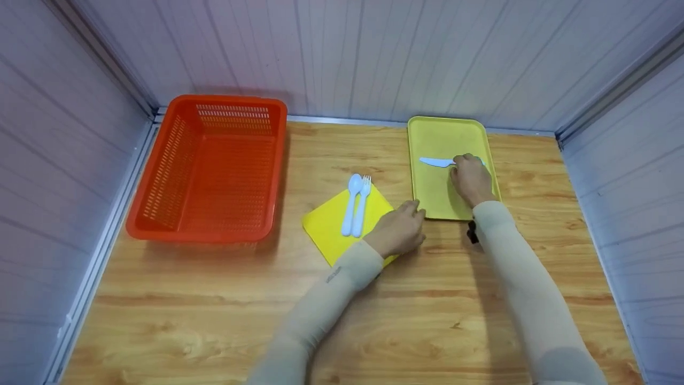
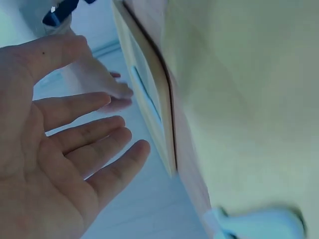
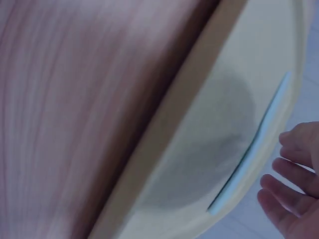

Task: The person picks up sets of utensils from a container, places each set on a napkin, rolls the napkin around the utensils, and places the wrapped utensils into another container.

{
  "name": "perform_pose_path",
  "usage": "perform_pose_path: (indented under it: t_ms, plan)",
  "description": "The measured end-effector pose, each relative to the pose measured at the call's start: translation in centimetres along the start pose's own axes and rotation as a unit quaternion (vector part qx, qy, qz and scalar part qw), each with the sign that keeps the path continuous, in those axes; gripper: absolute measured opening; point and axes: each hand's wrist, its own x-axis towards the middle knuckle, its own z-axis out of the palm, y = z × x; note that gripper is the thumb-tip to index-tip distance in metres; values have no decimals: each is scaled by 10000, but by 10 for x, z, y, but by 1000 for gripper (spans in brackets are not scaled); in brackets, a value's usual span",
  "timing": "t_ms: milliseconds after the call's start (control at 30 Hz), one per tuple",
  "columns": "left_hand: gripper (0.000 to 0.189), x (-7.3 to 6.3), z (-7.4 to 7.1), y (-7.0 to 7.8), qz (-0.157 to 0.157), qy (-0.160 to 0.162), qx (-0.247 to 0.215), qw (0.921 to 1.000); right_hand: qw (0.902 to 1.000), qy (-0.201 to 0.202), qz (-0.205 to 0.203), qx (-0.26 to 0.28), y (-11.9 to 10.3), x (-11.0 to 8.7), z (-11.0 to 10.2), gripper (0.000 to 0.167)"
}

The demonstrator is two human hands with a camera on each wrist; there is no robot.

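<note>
A light blue plastic knife (image 1: 435, 162) lies across the yellow tray (image 1: 449, 131). My right hand (image 1: 471, 179) hovers over its handle end, hiding part of it in the head view. In the right wrist view the loosely bent fingers (image 3: 279, 199) show a gap from the knife (image 3: 251, 149). My left hand (image 1: 399, 230) is above the right corner of a yellow square napkin (image 1: 323, 222), near the tray's front left corner. Its fingers are spread and hold nothing in the left wrist view. On the napkin a light blue spoon (image 1: 350, 208) and fork (image 1: 360, 211) lie side by side.
A large red-orange slotted basket (image 1: 200, 236) stands at the left on the wooden tabletop (image 1: 214, 310). Pale panel walls (image 1: 331, 59) enclose the back and both sides, and the tray's far edge sits close to the back wall.
</note>
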Motion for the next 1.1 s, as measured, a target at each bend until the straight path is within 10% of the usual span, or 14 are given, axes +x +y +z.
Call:
perform_pose_path:
  t_ms: [400, 1100]
  plan:
    - [61, 16, 16, 9, -23, -647, 172, 9978, 9886, -475, -176, -1417, 19, 20, 16, 27]
    - [53, 5, 7, -5, 250, -120, 270, 9993, 9733, -597, -1036, -1957, 17, 18, 4, 18]
